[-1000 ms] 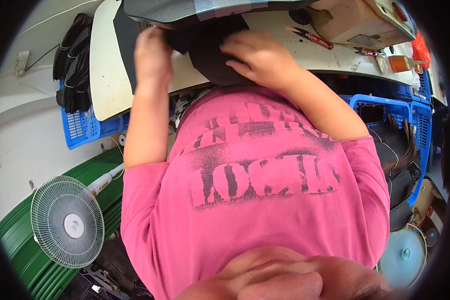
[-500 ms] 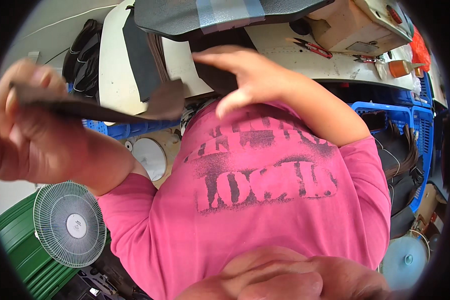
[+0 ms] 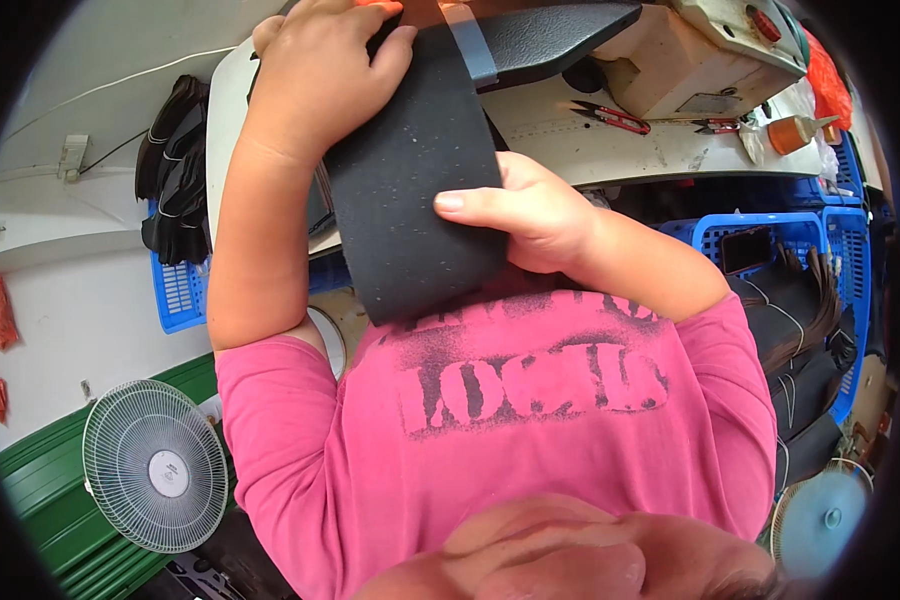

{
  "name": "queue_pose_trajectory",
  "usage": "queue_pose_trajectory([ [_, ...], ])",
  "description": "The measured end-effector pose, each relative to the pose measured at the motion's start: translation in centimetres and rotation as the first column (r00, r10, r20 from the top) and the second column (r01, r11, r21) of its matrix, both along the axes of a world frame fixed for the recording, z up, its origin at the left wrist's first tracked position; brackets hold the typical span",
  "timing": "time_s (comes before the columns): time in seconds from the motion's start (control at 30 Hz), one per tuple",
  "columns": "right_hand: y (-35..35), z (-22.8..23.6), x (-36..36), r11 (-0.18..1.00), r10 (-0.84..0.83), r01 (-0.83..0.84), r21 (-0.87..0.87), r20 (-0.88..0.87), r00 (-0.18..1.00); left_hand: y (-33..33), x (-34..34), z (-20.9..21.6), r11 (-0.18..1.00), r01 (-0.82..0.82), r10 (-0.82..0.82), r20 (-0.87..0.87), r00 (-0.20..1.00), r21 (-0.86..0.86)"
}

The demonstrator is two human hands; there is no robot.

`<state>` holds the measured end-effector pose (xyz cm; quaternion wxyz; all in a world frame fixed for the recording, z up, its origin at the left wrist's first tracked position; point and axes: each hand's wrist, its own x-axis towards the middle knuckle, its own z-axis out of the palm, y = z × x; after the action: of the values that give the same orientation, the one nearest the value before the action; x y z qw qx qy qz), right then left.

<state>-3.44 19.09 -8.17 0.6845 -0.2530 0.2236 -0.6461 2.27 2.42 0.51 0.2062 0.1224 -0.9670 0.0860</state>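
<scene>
Pink shirt with dark stencilled lettering; before it, a flexible, white-flecked black sheet.
The right hand pinches the sheet's edge, thumb on top; the left hand, thumb spread, covers its upper corner, grip unclear. Beyond: pebbled black panel, white worktop.

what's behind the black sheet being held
The white table shows past the black sheet. The right hand is partly behind it; covered fingertips and anything else can't be seen.

Between left grip and right grip, matt black leather-like sheet, pale-flecked. Beyond the right grip, pebbled dark cover with glossy tape, and smooth white bench. Below both grips, matt pink cloth T-shirt.
</scene>
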Motion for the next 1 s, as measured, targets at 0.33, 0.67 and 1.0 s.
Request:
queue_pose_trajectory([
  [0.33,1.9,-0.5,-1.3,0.995,0.009,-0.013,-0.102,-0.036,0.999,-1.1,-0.5,-1.6,0.985,-0.019,0.016,-0.023,1.000,-0.173],
  [0.67,1.8,-0.4,-1.8,0.996,-0.020,0.019,-0.085,-0.006,1.000,-1.3,-0.5,-1.2,0.991,-0.099,0.102,0.029,0.994,-0.084],
  [1.0,2.3,-0.3,-2.1,0.991,-0.067,0.066,-0.113,-0.003,0.998,1.4,-1.9,-0.4,0.991,-0.118,0.118,-0.009,0.993,0.057],
])
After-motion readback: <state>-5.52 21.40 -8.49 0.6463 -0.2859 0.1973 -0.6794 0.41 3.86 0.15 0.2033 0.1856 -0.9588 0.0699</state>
